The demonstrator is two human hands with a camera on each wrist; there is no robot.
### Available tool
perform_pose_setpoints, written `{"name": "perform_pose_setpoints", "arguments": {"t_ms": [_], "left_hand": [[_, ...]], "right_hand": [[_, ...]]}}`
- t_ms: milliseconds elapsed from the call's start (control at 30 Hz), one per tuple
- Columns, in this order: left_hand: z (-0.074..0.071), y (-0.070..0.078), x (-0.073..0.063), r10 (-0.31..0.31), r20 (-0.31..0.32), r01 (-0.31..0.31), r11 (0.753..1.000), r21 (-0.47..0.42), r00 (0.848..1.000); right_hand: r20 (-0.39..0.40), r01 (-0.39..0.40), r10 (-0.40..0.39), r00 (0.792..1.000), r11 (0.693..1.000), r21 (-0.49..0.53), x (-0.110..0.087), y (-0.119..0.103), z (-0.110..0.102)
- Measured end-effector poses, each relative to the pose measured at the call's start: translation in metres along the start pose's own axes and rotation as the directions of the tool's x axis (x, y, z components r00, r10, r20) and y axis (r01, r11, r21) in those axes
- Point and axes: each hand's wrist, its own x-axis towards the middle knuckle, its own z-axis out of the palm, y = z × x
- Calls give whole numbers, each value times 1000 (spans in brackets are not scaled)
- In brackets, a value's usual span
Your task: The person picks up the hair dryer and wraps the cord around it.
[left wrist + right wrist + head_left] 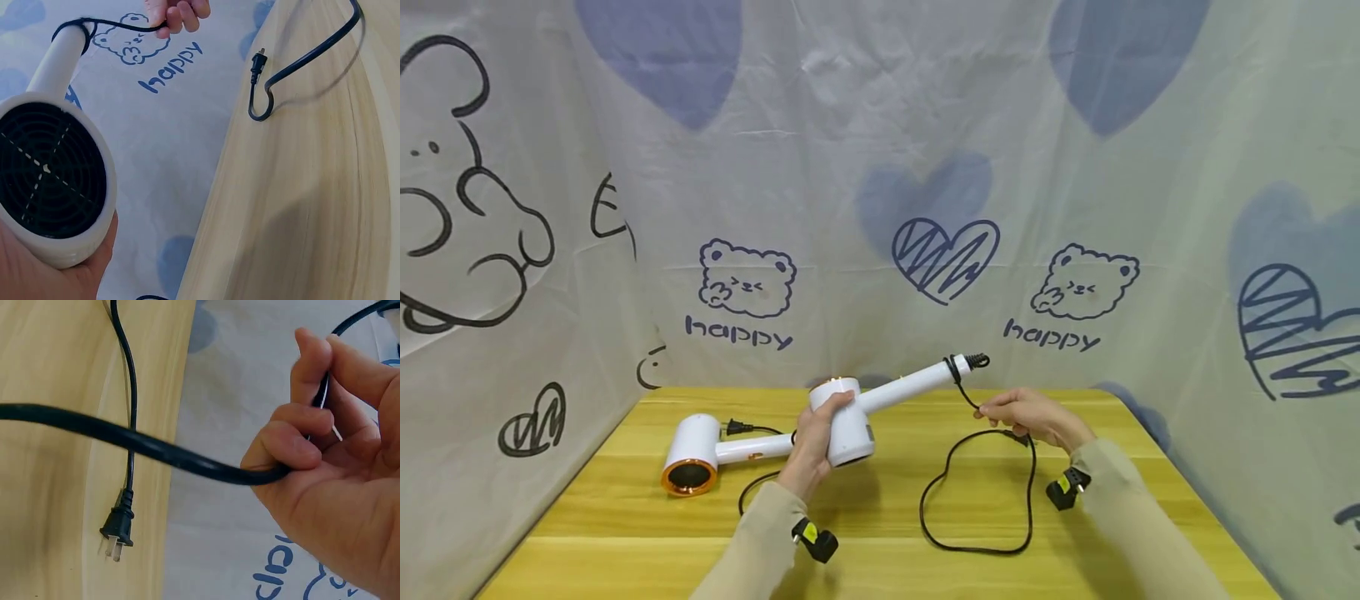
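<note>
A white hair dryer [852,433] with a copper-coloured rim is held above the table by my left hand [811,443], which grips its barrel. Its handle [906,389] slants up to the right, and the black cord winds around the handle's end. My right hand [1030,414] pinches the cord [187,464] between thumb and fingers, with the other fingers curled over it. From there the cord [977,550] falls in a wide loop on the table. The cord's two-pin plug [117,528] shows below that hand. The left wrist view faces the dryer's dark round grille [53,169].
A second white hair dryer [700,437] lies at the table's left, its copper-ringed end facing forward. Its plug [737,427] rests behind its handle. Printed cloth [850,167] surrounds the wooden table [647,546] at the back and sides.
</note>
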Motion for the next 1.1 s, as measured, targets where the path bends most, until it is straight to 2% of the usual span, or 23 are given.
{"name": "perform_pose_setpoints", "arguments": {"t_ms": [167, 400, 533, 667, 800, 1100], "left_hand": [[-1, 4, 1, -29, 40, 27, 999, 32, 999], [-5, 9, 3, -68, 80, 58, 991, 122, 994], [-7, 9, 2, -111, 136, 89, 983, 159, 984], [-9, 9, 1, -153, 189, 115, 974, 197, 970], [-12, 8, 2, -166, 195, 123, 969, 216, 967], [-17, 7, 6, -196, 250, 138, 963, 230, 948]], "right_hand": [[-1, 19, -19, 1000, 993, -116, 2, -4, 0], [0, 24, -25, 1000, 945, -326, 3, -7, -1], [11, 59, -59, 998, 941, -332, 4, -12, 1], [-28, 82, -97, 995, 939, -335, 6, -14, 4], [-63, 100, -132, 989, 925, -367, 5, -15, 3], [-124, 101, -149, 981, 937, -333, 7, -18, 4]]}}
